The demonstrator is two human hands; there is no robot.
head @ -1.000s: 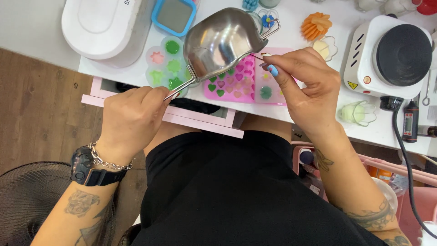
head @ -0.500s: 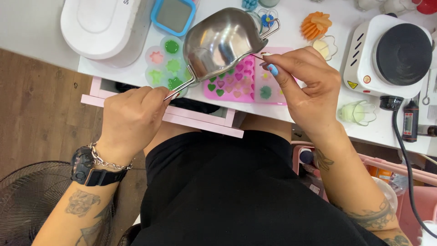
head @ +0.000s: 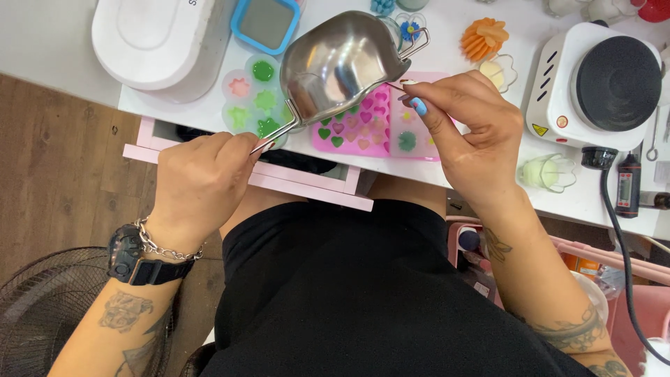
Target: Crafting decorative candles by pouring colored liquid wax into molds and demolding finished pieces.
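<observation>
White bench (head: 84,77) crowded with craft gear.
A hotplate (head: 600,84) is seen at the right, a thermometer (head: 629,186) below it, an orange candle (head: 484,38) near the top, a blue tray (head: 266,24) beside a white box (head: 157,42), and a fan (head: 42,307) on the floor.

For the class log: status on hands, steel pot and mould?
Left hand grips steel pot handle. Pot tilted over pink heart mould. Right hand pinches thin stick at spout.

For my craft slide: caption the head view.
Left hand tips a steel pouring pot over a pink heart mould; right hand holds a thin stick.
</observation>
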